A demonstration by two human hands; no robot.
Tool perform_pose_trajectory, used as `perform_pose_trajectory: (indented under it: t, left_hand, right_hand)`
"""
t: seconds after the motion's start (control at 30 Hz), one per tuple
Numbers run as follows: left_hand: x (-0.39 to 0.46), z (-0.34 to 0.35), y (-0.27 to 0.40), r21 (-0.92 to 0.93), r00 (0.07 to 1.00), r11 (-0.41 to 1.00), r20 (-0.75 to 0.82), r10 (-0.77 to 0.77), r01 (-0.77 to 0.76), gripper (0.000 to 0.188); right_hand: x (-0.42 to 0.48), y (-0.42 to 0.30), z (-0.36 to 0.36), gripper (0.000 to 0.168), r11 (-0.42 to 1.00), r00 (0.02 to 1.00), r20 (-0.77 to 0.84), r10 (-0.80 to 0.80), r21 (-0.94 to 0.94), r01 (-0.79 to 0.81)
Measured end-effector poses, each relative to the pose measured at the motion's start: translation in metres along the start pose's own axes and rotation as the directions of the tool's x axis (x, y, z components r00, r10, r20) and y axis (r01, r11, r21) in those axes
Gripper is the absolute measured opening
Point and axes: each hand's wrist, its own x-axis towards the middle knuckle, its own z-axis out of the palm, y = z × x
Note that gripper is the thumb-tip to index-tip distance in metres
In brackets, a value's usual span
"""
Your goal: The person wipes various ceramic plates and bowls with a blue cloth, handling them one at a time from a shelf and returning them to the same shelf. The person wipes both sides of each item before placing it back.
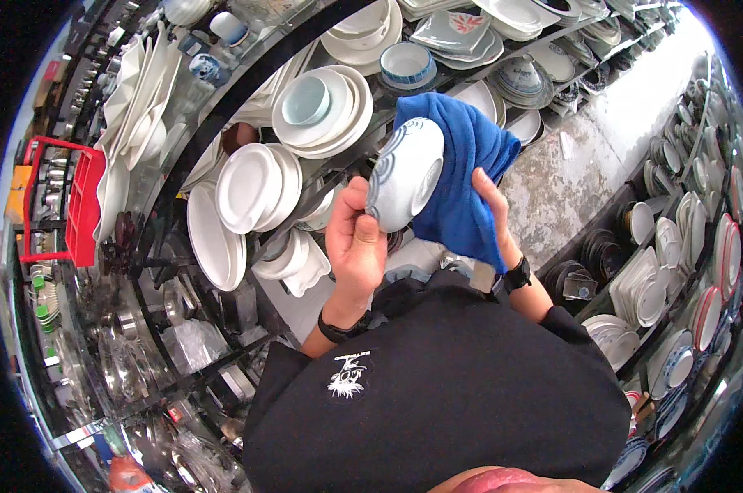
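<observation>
A white bowl with dark blue wave patterns (406, 175) is tilted on its side, its foot ring facing right. My left hand (358, 237) pinches its lower left rim between thumb and fingers. Against the bowl's right side lies a crumpled blue cloth (464, 179), which also shows above the bowl. My right hand (493, 209) holds the cloth from the right, with some of its fingers hidden behind the fabric. Whether the cloth reaches inside the bowl is hidden.
Shelves of stacked white plates (248, 188) and a pale blue bowl (305, 100) stand close to the left. A red plastic rack (85, 206) is at far left. More dishes (639, 289) line shelves on the right, beside a worn concrete floor (541, 191).
</observation>
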Motion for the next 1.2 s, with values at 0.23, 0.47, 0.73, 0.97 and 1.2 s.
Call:
perform_pose_trajectory:
  t: [0.23, 0.47, 0.73, 0.97, 1.2]
  left_hand:
    - [-0.001, -0.031, 0.019, 0.014, 0.913, 0.989, -0.385, -0.133, 0.150, 0.034]
    - [-0.012, -0.048, 0.025, -0.169, 0.874, 0.907, -0.249, -0.418, 0.385, 0.060]
    - [-0.038, -0.097, 0.036, -0.593, 0.834, 0.643, 0.093, -0.544, 0.485, 0.087]
    - [-0.053, -0.083, 0.051, -0.660, 0.877, 0.694, -0.109, -0.468, 0.289, 0.089]
    - [-0.094, -0.106, 0.061, -0.699, 0.895, 0.667, -0.090, -0.437, 0.256, 0.076]
  right_hand:
    - [0.008, 0.025, 0.048, 0.076, 0.990, 0.995, -0.021, -0.102, -0.098, 0.100]
    - [0.005, 0.058, 0.046, 0.067, 0.731, 0.910, -0.044, -0.413, -0.611, 0.302]
    - [-0.006, 0.073, 0.090, 0.067, -0.197, 0.590, 0.754, -0.287, -0.650, 0.734]
    - [-0.031, 0.099, 0.104, 0.073, -0.053, 0.673, 0.734, -0.088, -0.678, 0.733]
    - [-0.054, 0.123, 0.087, 0.066, 0.208, 0.848, 0.504, -0.163, -0.823, 0.529]
